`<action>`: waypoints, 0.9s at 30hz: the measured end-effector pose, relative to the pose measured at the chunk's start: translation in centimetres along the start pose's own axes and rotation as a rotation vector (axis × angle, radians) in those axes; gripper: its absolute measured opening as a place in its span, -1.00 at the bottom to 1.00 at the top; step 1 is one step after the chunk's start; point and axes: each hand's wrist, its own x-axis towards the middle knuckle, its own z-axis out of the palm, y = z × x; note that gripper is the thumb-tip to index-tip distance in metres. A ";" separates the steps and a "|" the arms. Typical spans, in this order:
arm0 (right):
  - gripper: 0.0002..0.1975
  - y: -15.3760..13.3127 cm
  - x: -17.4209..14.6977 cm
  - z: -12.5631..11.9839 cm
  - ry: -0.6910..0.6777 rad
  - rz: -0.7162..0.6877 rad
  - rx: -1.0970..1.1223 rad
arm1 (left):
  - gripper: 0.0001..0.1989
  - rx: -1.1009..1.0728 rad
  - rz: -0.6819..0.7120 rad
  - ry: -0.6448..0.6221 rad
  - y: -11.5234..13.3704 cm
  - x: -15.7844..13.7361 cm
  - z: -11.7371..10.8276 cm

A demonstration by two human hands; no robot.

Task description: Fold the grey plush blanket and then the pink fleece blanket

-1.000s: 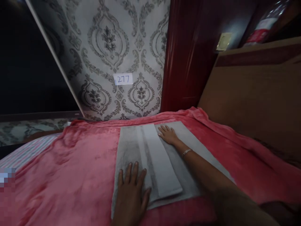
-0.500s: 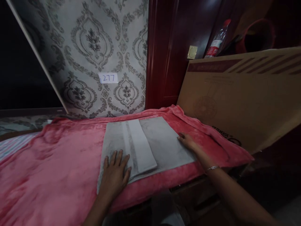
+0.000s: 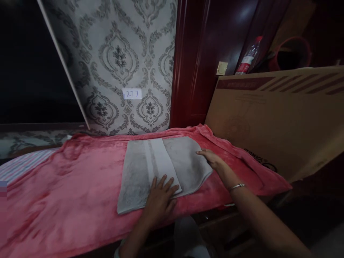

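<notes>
A grey cloth (image 3: 134,175) lies spread on a pink plush blanket (image 3: 88,179), with a flat white strip (image 3: 162,157), like card or board, lying lengthwise across it. My left hand (image 3: 161,195) rests open with its fingers spread on the near end of the strip. At the cloth's right side, my right hand (image 3: 211,159) grips the edge between thumb and fingers. That edge is raised and curves inward. A bracelet circles my right wrist.
A large cardboard box (image 3: 268,118) leans at the right, with a red-capped bottle (image 3: 247,57) behind it. A dark screen (image 3: 40,71) stands at the left. Patterned wallpaper (image 3: 115,50) bears a paper label (image 3: 132,94) reading 277. Striped fabric (image 3: 27,163) shows at the blanket's left.
My left hand has slid right from the grey cloth onto the white strip. My right hand has taken the cloth's right edge and lifted it inward. The camera view has shifted slightly.
</notes>
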 end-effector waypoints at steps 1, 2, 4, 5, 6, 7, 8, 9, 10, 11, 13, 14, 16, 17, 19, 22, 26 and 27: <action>-0.69 -1.2 0.3 1.5 -0.048 -0.014 0.022 | -0.55 -0.090 0.011 0.009 -0.4 -0.1 -0.1; -0.68 -2.4 0.5 3.3 -0.107 -0.037 0.042 | -0.57 -0.208 0.001 0.035 -0.8 -0.2 -0.3; -0.61 -4.3 0.6 7.2 -0.270 -0.131 0.071 | -0.55 -0.530 -0.103 0.140 -1.6 0.0 -0.9; -0.57 -4.9 0.4 9.3 -0.348 -0.201 0.054 | -0.48 -0.721 -0.191 0.223 -2.1 0.1 -1.3; -0.55 -5.2 0.1 11.4 -0.406 -0.269 -0.002 | -0.40 -0.916 -0.286 0.310 -2.6 0.3 -1.9; -0.52 -5.2 -0.2 13.4 -0.444 -0.330 -0.099 | -0.34 -1.098 -0.377 0.389 -3.2 0.5 -2.5; -0.51 -4.9 -0.7 15.2 -0.461 -0.378 -0.220 | -0.31 -1.251 -0.460 0.456 -3.8 0.8 -3.3; -0.50 -4.4 -1.2 16.8 -0.470 -0.413 -0.342 | -0.31 -1.369 -0.531 0.506 -4.4 1.0 -4.2; -0.50 -3.8 -1.8 18.1 -0.474 -0.437 -0.443 | -0.33 -1.452 -0.591 0.534 -5.0 1.2 -5.1; -0.51 -3.0 -2.3 19.0 -0.480 -0.453 -0.512 | -0.35 -1.503 -0.642 0.538 -5.7 1.4 -5.9; -0.53 -1.6 -3.5 19.8 -0.493 -0.477 -0.583 | -0.38 -1.535 -0.724 0.512 -6.8 1.7 -7.3; -0.54 -1.0 -4.1 19.7 -0.495 -0.493 -0.604 | -0.38 -1.529 -0.753 0.493 -7.2 1.9 -7.8; -0.50 -0.2 -5.5 18.8 -0.484 -0.529 -0.663 | -0.34 -1.487 -0.783 0.459 -7.7 2.5 -8.6; -0.45 0.1 -6.2 18.2 -0.465 -0.542 -0.688 | -0.30 -1.461 -0.789 0.451 -7.9 3.0 -8.8; -0.33 0.7 -7.7 17.0 -0.404 -0.546 -0.715 | -0.22 -1.387 -0.799 0.442 -8.2 4.2 -9.3; -0.29 1.7 -9.5 16.3 -0.323 -0.548 -0.663 | -0.16 -1.219 -0.831 0.447 -9.1 6.5 -9.6; -0.38 3.0 -10.2 17.5 -0.263 -0.606 -0.473 | -0.19 -1.062 -0.846 0.493 -11.0 10.0 -9.6; -0.39 3.1 -10.1 17.9 -0.240 -0.620 -0.444 | -0.21 -1.025 -0.844 0.498 -11.4 10.8 -9.6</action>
